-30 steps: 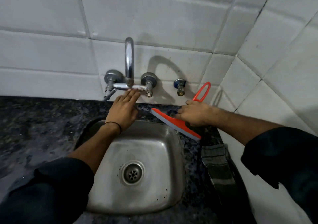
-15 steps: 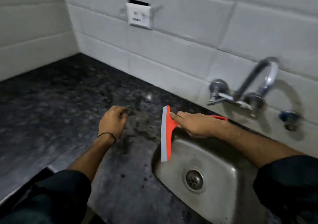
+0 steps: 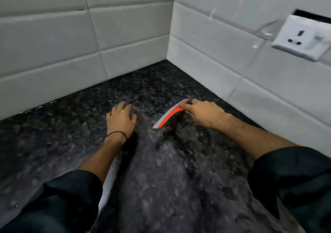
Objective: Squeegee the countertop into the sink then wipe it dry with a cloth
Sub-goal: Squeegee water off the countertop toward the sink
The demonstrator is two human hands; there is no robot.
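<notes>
An orange squeegee [image 3: 170, 114] with a grey rubber blade rests edge-down on the dark speckled countertop [image 3: 161, 179], near the corner of the tiled walls. My right hand [image 3: 204, 112] is shut on it, fingers pressing on its back; the handle is hidden under the hand. To its left, my left hand [image 3: 121, 119] rests on the counter with fingers curled and holds nothing. A black band is on the left wrist. The sink and the cloth are out of view.
White tiled walls [image 3: 71, 44] meet in a corner behind the hands. A white wall socket [image 3: 302, 37] sits on the right wall above the counter. The counter's front edge runs at the lower left.
The view has swung left from the sink to the counter corner. My right hand carried the squeegee away from the sink to the far left part of the counter; my left hand moved along with it.
</notes>
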